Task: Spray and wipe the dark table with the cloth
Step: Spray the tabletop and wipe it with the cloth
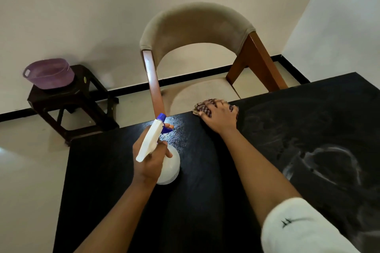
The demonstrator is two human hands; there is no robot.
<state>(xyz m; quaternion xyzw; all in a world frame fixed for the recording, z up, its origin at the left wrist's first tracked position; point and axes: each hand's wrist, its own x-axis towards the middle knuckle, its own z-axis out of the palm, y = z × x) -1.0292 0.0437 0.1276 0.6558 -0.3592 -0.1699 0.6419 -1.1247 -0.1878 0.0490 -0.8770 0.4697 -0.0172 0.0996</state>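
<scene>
The dark table fills the lower part of the head view. My left hand grips a white spray bottle with a blue nozzle, held above the table, a finger on the trigger and the nozzle aimed at the far edge. A wet, shiny patch lies just beyond the nozzle. My right hand presses a checked cloth flat on the table at its far edge. Pale streaks and smears mark the table's right side.
A beige upholstered chair with brown wooden legs stands right behind the table's far edge. At the left, a dark stool carries a purple tub. Pale floor surrounds the table on the left; walls close the back and right.
</scene>
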